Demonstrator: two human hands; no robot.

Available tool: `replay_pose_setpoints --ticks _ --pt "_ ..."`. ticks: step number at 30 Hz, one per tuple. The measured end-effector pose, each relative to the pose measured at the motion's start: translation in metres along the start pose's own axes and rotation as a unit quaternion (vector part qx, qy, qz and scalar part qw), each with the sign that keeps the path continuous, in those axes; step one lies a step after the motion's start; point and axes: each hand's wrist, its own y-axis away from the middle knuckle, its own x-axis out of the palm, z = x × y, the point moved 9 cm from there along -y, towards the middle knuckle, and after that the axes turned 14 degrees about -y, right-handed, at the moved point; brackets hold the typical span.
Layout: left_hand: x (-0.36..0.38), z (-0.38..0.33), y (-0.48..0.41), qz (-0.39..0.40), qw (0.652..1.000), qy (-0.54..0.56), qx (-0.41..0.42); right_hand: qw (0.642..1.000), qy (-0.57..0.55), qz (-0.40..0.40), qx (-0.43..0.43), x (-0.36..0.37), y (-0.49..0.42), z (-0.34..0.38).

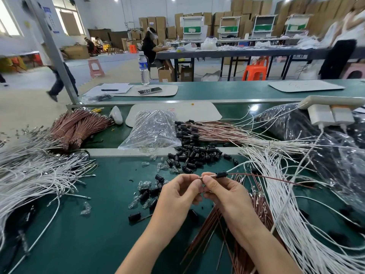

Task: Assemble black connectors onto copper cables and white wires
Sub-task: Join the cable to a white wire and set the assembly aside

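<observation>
Head view: left hand [177,192] and right hand [223,192] meet fingertip to fingertip, fingers curled, both pinching the near end of one copper cable [276,179]. A black connector [221,174] sits on that cable just right of the right thumb; the cable runs on to the right, clear of the green mat [98,214]. A white wire [237,167] leaves the connector up-right. Loose copper cables [223,240] lie under the right wrist. Loose connector pile [193,155] just beyond the hands, small clear parts [146,183] to their left. White wire heaps: left [39,175] and right [286,204]. Farther out: clear plastic bag [152,129], finished cable bunch [207,129], tied copper bundles [79,127] far left.
</observation>
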Motion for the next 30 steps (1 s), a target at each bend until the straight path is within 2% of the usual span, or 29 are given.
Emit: replay_pose_setpoints --ticks 8,20,30 --pt "0.003 -0.001 0.002 -0.008 0.999 0.042 -0.004 0.998 -0.053 0.016 0.015 0.005 0.003 -0.002" --pt "0.004 -0.010 0.007 0.000 0.999 0.031 0.016 0.998 -0.060 0.009 0.026 0.005 0.008 0.002" --pt "-0.001 -0.015 0.009 -0.039 0.998 -0.027 0.039 0.999 -0.032 0.006 0.023 0.003 0.005 0.000"
